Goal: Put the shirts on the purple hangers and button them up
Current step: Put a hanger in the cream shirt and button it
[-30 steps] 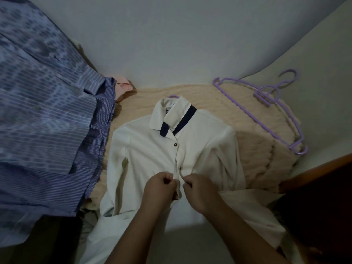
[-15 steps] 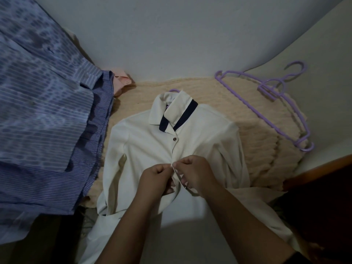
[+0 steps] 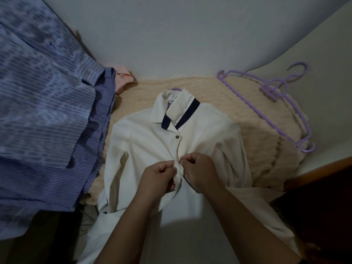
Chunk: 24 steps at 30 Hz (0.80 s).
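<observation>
Both hands, left (image 3: 159,179) and right (image 3: 200,171), moved up the shirt (image 3: 150,147) placket since a second ago, fingers still pinching fabric.

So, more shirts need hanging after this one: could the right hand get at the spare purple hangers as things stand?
Probably yes, once freed. The right hand is pinching the white shirt placket now; the purple hangers lie uncovered on the beige blanket on its side, nothing between.

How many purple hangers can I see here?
3: two stacked spare hangers on the beige blanket at right, one hook tip behind the white shirt's collar. Others may be hidden.
</observation>
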{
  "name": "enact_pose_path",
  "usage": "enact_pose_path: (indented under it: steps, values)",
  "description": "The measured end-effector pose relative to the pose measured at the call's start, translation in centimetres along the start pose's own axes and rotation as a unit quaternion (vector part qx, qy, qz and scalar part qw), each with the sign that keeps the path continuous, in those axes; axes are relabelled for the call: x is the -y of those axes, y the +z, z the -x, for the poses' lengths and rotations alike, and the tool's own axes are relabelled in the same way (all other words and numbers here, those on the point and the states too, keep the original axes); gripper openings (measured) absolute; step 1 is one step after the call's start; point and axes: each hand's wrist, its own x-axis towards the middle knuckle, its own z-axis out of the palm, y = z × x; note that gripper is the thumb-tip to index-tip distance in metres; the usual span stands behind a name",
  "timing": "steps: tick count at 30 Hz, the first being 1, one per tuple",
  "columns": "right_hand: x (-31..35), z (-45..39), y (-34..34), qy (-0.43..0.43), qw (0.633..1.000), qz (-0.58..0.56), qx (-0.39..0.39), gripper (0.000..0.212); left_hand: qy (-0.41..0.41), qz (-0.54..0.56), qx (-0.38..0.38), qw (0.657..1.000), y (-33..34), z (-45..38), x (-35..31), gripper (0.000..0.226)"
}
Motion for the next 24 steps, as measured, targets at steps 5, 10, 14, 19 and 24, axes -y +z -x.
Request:
enact_pose_path:
  steps: [5, 10, 14, 19, 24]
  values:
    - [0.0, -0.2, -0.4, 0.013, 0.998, -0.049, 0.022, 0.018, 0.022, -0.007, 0.018, 1.000, 0.1, 0.4, -0.3, 0.029]
    - [0.1, -0.2, -0.9, 0.012, 0.996, -0.077, 0.034, 0.021, 0.017, -0.049, 0.017, 0.999, 0.2, 0.3, -0.6, 0.023]
    - [0.0, 0.0, -0.8, -0.006, 0.994, -0.102, 0.031, 0.024, 0.023, -0.063, -0.016, 0.998, 0.2, 0.0, -0.6, 0.023]
    - [0.1, 0.4, -1.1, -0.067, 0.997, -0.012, 0.040, 0.022, 0.047, -0.084, -0.040, 0.995, 0.3, -0.4, -1.0, 0.012]
    - [0.5, 0.2, -1.4, -0.070, 0.996, 0.004, 0.049, 0.018, 0.055, -0.123, -0.021, 0.991, 0.0, -1.1, -0.9, 0.013]
